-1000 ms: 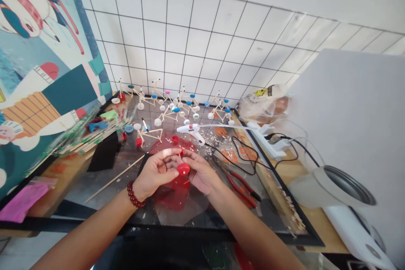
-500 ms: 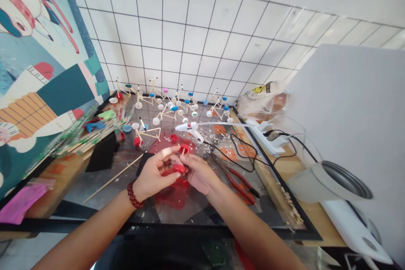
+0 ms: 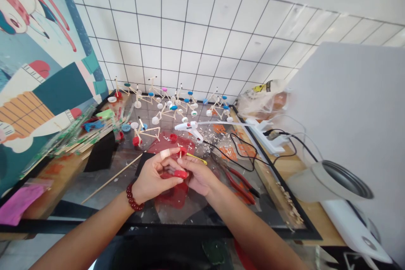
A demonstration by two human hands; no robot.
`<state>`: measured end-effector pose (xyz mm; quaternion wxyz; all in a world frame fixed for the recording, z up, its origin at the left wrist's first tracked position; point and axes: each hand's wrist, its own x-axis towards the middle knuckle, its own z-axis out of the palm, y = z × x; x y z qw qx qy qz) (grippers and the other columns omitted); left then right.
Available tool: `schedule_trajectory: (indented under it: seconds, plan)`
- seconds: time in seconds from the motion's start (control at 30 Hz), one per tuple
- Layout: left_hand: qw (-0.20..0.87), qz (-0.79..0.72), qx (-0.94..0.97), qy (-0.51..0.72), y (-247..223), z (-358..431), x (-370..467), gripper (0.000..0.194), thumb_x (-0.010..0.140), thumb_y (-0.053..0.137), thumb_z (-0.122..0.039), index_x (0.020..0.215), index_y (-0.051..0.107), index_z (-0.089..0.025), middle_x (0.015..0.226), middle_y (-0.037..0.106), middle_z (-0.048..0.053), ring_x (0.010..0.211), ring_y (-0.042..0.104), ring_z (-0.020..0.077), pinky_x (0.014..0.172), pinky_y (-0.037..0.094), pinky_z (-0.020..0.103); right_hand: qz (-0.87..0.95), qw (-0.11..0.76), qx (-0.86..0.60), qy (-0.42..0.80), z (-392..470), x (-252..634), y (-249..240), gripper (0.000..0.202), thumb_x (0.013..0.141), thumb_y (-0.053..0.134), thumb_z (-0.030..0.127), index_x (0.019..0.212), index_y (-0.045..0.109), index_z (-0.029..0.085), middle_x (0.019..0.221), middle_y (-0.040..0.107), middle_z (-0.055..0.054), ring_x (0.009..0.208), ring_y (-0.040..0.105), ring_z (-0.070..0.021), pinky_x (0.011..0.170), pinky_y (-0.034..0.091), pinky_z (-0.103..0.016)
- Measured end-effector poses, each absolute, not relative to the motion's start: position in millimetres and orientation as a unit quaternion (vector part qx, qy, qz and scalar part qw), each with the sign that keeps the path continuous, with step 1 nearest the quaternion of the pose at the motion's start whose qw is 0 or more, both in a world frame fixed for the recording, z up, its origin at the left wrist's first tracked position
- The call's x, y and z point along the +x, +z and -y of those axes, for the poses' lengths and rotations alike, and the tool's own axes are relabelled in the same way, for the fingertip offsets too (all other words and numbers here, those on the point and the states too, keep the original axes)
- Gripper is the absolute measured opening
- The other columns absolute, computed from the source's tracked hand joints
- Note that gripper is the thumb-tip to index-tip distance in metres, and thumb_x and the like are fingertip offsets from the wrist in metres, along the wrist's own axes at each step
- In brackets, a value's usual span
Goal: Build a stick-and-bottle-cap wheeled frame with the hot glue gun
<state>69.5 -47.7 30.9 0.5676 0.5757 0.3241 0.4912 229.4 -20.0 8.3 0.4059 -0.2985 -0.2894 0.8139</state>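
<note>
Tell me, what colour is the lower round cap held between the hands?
The lower round cap is red; the head view shows it best.

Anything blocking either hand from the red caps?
Nothing visible: the left hand has its thumb at the lower red cap and a finger at the upper red cap; the right hand is right beside both.

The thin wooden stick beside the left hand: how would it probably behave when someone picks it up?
The wooden stick is probably fairly stiff, since it lies straight. It should feel light, being so thin. Its slenderness also suggests it could snap if bent hard.
</note>
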Motion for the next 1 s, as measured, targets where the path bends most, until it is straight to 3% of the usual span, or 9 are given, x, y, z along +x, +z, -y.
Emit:
schedule_trajectory:
  seconds: [0.53,0.77,0.9,1.0]
  plan:
    - [0.576,-0.31,0.569,0.498,29,46,69,0.07,0.073,0.079,-0.012,0.137,0.048,-0.016,0.081,0.074,0.002,0.078,0.072,0.0141,0.079,0.057,0.024,0.285,0.424,-0.31,0.802,20,227,11,0.031,0.06,0.091,0.032,0.069,0.068,0.015,0.061,0.068,0.002,0.058,0.061,-0.0109,0.065,0.051,-0.026]
    - [0.604,-0.237,0.57,0.503,19,38,68,0.086,0.058,0.088,-0.006,0.135,0.056,-0.028,0.123,0.065,0.008,0.108,0.066,0.0235,0.092,0.057,0.035,0.235,0.46,-0.31,0.798,13,232,14,0.035,0.06,0.091,0.036,0.072,0.066,0.016,0.058,0.061,0.005,0.047,0.045,-0.005,0.048,0.037,-0.019]
    - [0.576,-0.248,0.585,0.514,16,38,65,0.077,0.066,0.084,-0.009,0.135,0.057,-0.027,0.129,0.065,0.01,0.117,0.063,0.0251,0.101,0.053,0.039,0.285,0.47,-0.333,0.766,9,235,13,0.034,0.063,0.088,0.04,0.07,0.066,0.017,0.058,0.057,0.005,0.047,0.038,-0.005,0.049,0.033,-0.02]
    - [0.539,-0.291,0.566,0.552,17,38,64,0.058,0.074,0.08,-0.015,0.129,0.062,-0.023,0.127,0.067,0.011,0.118,0.062,0.0247,0.105,0.05,0.04,0.446,0.495,-0.368,0.649,8,238,13,0.029,0.068,0.083,0.044,0.07,0.068,0.019,0.062,0.06,0.003,0.054,0.045,-0.009,0.056,0.037,-0.023]
